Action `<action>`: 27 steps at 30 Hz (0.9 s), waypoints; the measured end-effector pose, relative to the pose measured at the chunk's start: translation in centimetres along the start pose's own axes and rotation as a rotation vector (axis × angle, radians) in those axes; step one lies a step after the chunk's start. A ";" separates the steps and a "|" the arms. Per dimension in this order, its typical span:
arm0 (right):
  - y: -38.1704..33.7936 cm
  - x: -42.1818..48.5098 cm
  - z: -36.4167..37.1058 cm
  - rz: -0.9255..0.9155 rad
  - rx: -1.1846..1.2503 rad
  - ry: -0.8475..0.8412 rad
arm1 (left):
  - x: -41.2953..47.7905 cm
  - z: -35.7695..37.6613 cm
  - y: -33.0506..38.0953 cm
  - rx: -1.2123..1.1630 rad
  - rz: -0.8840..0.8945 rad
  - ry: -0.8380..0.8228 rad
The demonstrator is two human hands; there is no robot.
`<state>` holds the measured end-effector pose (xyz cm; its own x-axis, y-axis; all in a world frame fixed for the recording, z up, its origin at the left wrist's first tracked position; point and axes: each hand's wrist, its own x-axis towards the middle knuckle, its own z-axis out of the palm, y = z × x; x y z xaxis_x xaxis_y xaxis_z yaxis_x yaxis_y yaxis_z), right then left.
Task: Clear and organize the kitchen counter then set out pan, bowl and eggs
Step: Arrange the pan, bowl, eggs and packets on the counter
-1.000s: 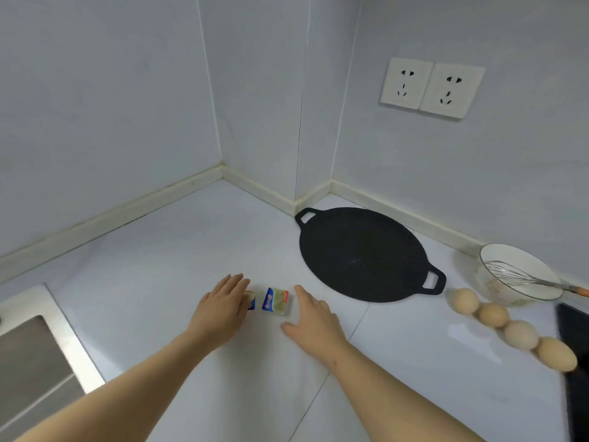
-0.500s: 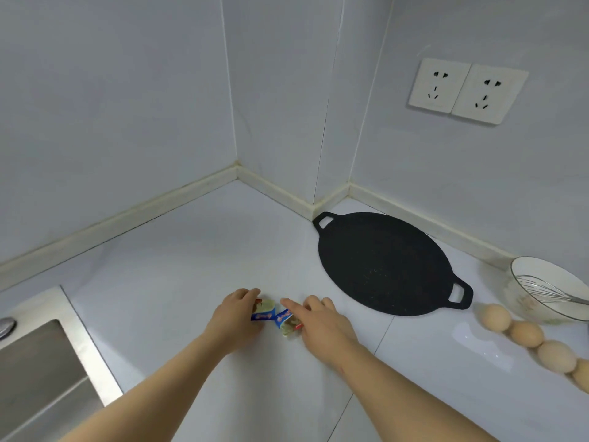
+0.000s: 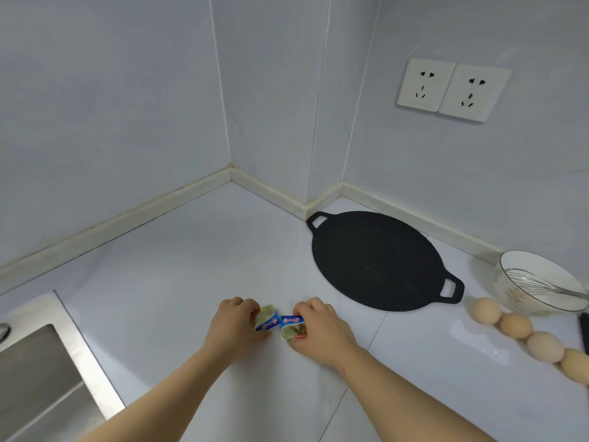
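Observation:
Two small blue-and-green packets lie close together on the white counter (image 3: 178,282). My left hand (image 3: 234,325) is closed on the left packet (image 3: 266,319), tilting it up. My right hand (image 3: 322,330) pinches the right packet (image 3: 292,327). A flat black pan (image 3: 376,260) with two loop handles rests on the counter to the right of my hands. Further right stands a white bowl (image 3: 522,301) with a wire whisk (image 3: 538,285) in it. Several brown eggs (image 3: 516,325) lie in a row in front of the bowl.
A steel sink (image 3: 41,378) occupies the lower left corner. Two wall sockets (image 3: 452,89) sit above the pan. A dark object (image 3: 585,333) shows at the right edge. The walls meet in a corner behind the counter.
Both hands went from lying flat beside the packets to closing on them, one packet each. The view has shifted left, so pan, bowl and eggs sit further right.

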<state>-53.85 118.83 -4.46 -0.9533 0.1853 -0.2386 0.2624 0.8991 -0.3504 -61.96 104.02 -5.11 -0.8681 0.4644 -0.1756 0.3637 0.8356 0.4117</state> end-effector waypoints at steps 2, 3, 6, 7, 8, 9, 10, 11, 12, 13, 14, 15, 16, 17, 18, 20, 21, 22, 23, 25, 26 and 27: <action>0.5 -0.4 0.0 0.033 0.017 0.014 | -0.5 0.5 0.5 0.043 -0.021 0.019; 0.8 -0.7 -0.1 0.049 0.023 0.020 | -0.8 0.7 0.8 0.075 -0.025 0.018; 1.8 -1.5 -0.4 0.091 0.024 0.025 | -1.6 0.6 1.6 0.159 0.005 -0.020; 2.1 -1.8 -0.5 0.100 0.022 0.027 | -1.7 0.5 2.0 0.157 0.025 -0.059; 2.4 -1.9 -0.6 0.106 0.019 0.030 | -1.9 0.2 2.3 0.138 0.046 -0.111; 2.6 -2.2 -0.6 0.111 0.019 0.037 | -1.9 0.0 2.5 0.119 0.059 -0.185; 2.8 -2.5 -0.6 0.118 0.022 0.045 | -1.9 -0.3 2.8 0.106 0.071 -0.265; 2.9 -2.7 -0.7 0.120 0.023 0.051 | -1.7 -0.5 3.0 0.101 0.085 -0.326; 3.0 -2.9 -0.7 0.123 0.023 0.056 | -1.6 -0.6 3.3 0.108 0.114 -0.366; 3.1 -3.1 -0.7 0.125 0.022 0.058 | -1.3 -0.8 3.5 0.130 0.156 -0.382; 3.2 -3.3 -0.7 0.128 0.025 0.060 | -1.3 -1.0 3.9 0.172 0.205 -0.373; 3.5 -3.7 -0.7 0.133 0.029 0.062 | -1.1 -1.1 4.3 0.230 0.256 -0.333; 3.7 -4.0 -0.7 0.138 0.032 0.062 | -0.9 -1.2 4.6 0.294 0.304 -0.278; 3.9 -4.3 -0.7 0.146 0.036 0.062 | -0.7 -1.3 4.9 0.354 0.344 -0.235; 4.2 -4.5 -0.7 0.154 0.040 0.061 | -0.6 -1.2 5.1 0.399 0.372 -0.212; 4.8 -5.1 -0.7 0.172 0.064 0.061 | -0.3 -1.0 5.4 0.468 0.426 -0.217; 5.0 -5.4 -0.7 0.182 0.082 0.064 | -0.1 -0.9 5.5 0.497 0.459 -0.228; 5.4 -5.7 -0.7 0.194 0.104 0.068 | 0.1 -0.8 5.6 0.516 0.494 -0.238; 5.7 -6.0 -0.7 0.204 0.121 0.073 | 0.2 -0.7 5.7 0.516 0.515 -0.252; 6.5 -6.7 -0.8 0.220 0.141 0.085 | 0.4 -0.5 6.1 0.497 0.510 -0.292; 7.0 -7.1 -0.8 0.233 0.147 0.093 | 0.5 -0.4 6.5 0.487 0.499 -0.307; 7.4 -7.4 -0.9 0.243 0.153 0.098 | 0.5 -0.2 6.9 0.470 0.476 -0.313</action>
<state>-44.95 124.42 -4.49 -0.8679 0.4315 -0.2461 0.4968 0.7552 -0.4276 -60.02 109.94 -2.16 -0.4685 0.8116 -0.3490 0.8446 0.5274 0.0926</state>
